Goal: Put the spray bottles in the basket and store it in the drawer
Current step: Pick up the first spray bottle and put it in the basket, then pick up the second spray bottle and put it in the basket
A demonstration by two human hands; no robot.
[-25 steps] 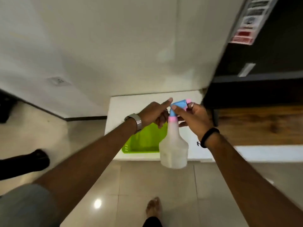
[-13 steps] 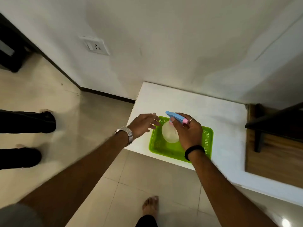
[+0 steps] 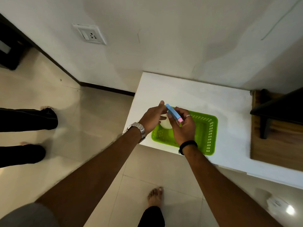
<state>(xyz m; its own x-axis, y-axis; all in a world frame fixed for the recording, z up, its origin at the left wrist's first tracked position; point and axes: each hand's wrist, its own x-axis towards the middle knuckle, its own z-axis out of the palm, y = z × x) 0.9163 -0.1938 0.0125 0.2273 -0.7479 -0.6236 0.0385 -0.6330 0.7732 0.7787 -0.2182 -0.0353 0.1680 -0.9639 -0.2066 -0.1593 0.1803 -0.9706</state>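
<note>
A green perforated basket [image 3: 209, 133] sits near the front edge of a white cabinet top [image 3: 196, 95]. A spray bottle [image 3: 172, 113] with a blue and pink head and a white translucent body stands upright in the basket's left end. My right hand [image 3: 182, 126] grips it around the neck under the head. My left hand [image 3: 153, 117] is beside the bottle on the left, fingers spread, fingertips at the nozzle. Most of the bottle's body is hidden behind my hands.
A wooden surface [image 3: 277, 141] with a dark bracket lies right of the white top. A wall with a socket [image 3: 91, 35] rises behind. Another person's dark-trousered feet [image 3: 34, 122] stand on the tiled floor at left. My bare foot [image 3: 155, 196] is below.
The bottle went from held up in both hands to down inside the basket. My left hand let go, then came back to the nozzle. The view tilted down.
</note>
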